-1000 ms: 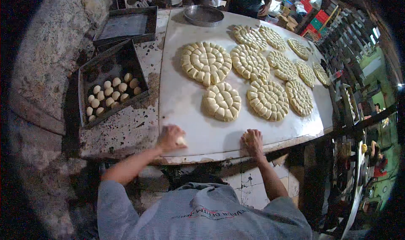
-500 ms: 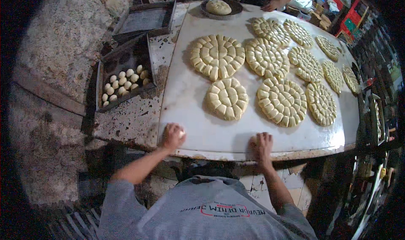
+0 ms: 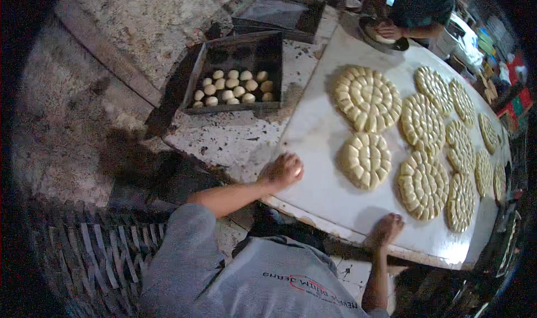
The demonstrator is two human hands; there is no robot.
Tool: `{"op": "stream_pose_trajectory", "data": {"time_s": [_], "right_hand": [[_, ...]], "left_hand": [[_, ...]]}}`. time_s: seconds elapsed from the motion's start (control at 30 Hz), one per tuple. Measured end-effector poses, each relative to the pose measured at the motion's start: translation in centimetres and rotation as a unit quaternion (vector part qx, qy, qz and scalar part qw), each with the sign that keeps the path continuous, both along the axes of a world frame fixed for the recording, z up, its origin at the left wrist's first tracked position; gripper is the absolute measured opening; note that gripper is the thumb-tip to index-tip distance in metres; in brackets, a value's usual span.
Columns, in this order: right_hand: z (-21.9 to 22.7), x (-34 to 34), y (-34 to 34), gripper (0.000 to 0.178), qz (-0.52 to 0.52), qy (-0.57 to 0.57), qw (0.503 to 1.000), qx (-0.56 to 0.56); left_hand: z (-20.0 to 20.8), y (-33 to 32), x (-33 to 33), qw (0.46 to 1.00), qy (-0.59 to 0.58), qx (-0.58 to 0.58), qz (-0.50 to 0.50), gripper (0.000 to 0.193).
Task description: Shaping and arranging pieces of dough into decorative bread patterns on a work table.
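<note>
My left hand [image 3: 283,171] is curled on the left edge of the white tabletop [image 3: 330,198], with a bit of a pale dough ball [image 3: 298,172] showing at its fingers. Near the front edge, my right hand [image 3: 387,229] rests with its fingers curled down; whatever lies under them is hidden. Between and beyond my hands lies a small dough round [image 3: 366,160] scored into wedges. A larger scored round [image 3: 368,99] touches its far side. Several more cut rounds, one of them [image 3: 423,185] just beyond my right hand, cover the right half.
Left of the tabletop, a dark metal tray [image 3: 263,48] holds several dough balls [image 3: 239,91]. Another dark tray [image 3: 274,13] stands behind it. Across the table, a co-worker's hand [image 3: 390,30] is on dough in a round dark pan [image 3: 399,45].
My view has swung left, so the table appears shifted right and tilted. Both my hands remain curled on the tabletop. The co-worker's hand has come onto the dough in the pan.
</note>
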State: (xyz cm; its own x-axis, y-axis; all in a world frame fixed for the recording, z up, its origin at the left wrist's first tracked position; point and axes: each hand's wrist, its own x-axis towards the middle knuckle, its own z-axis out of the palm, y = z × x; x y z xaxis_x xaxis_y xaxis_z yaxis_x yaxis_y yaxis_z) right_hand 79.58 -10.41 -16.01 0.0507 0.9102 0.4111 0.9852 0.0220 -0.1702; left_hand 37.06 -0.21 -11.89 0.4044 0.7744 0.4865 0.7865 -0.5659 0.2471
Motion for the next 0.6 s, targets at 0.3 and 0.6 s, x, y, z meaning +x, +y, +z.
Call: {"op": "stream_pose_trajectory", "data": {"time_s": [0.3, 0.6], "right_hand": [[2.2, -6.4, 2.3, 0.023, -0.261, 0.018, 0.963, -0.063], [6.0, -12.9, -0.6, 0.033, -0.302, 0.442, 0.824, -0.185]], "left_hand": [[-0.5, 4.3, 5.8, 0.972, -0.003, -0.226, -0.062, 0.030], [7.1, 22.8, -15.5, 0.905, -0.366, -0.202, -0.076, 0.008]]}}
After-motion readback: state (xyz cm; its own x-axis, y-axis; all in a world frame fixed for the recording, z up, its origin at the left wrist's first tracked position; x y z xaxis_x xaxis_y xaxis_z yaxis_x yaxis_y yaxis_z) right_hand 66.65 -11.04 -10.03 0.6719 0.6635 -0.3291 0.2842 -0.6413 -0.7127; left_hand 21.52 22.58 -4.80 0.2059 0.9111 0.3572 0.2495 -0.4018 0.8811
